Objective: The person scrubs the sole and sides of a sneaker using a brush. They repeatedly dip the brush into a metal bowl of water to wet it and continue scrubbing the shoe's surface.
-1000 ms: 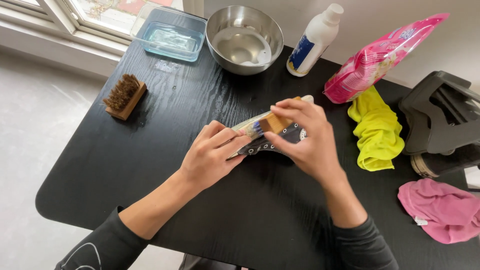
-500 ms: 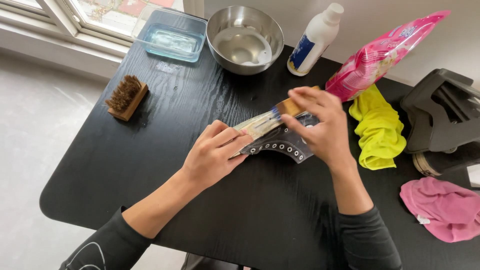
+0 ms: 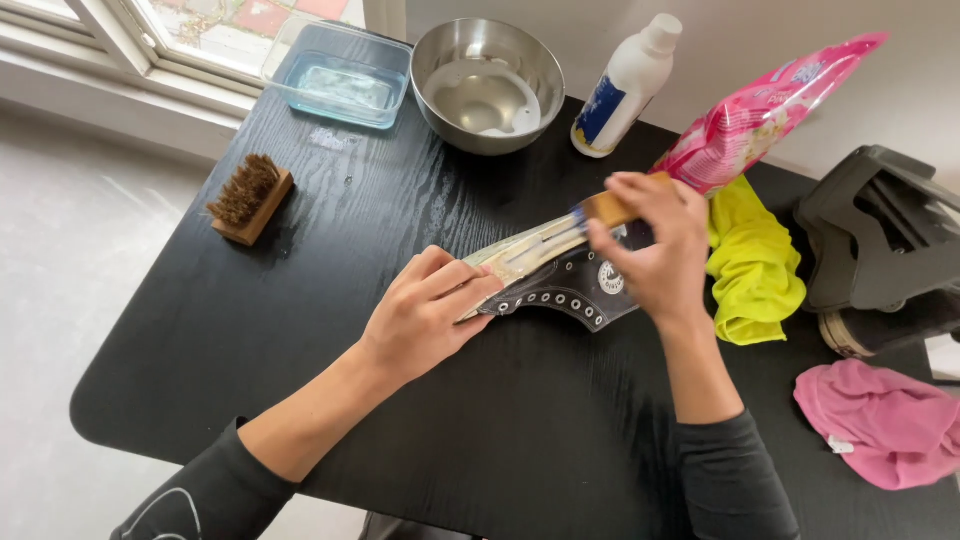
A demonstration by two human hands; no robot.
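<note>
The left hand (image 3: 425,315) is pressing down on the toe end of a black high-top shoe (image 3: 565,285). The shoe is lying on its side in the middle of the black worktop (image 3: 300,330), with its pale sole turned up toward the camera. The left hand's fingers are closed over the sole, holding the shoe steady.

The right hand (image 3: 655,250) is gripping a small wooden brush (image 3: 610,207) tightly and is rubbing it on the heel end of the sole. A second ago the brush was sitting nearer the middle of the sole. Now it is moving out toward the heel, and the shoe is turning a little with it. So the scrubbing seems to be working its way along the sole, bit by bit.

Another brush with brown bristles (image 3: 250,198) is resting alone on the left side of the worktop. A metal bowl (image 3: 487,85) and a clear tub (image 3: 338,75) are sitting at the far edge. A white bottle (image 3: 627,88) and a pink bag (image 3: 765,110) are standing near them. A yellow cloth (image 3: 750,270) is lying just beside the right hand, and a pink cloth (image 3: 880,425) is lying well apart.
</note>
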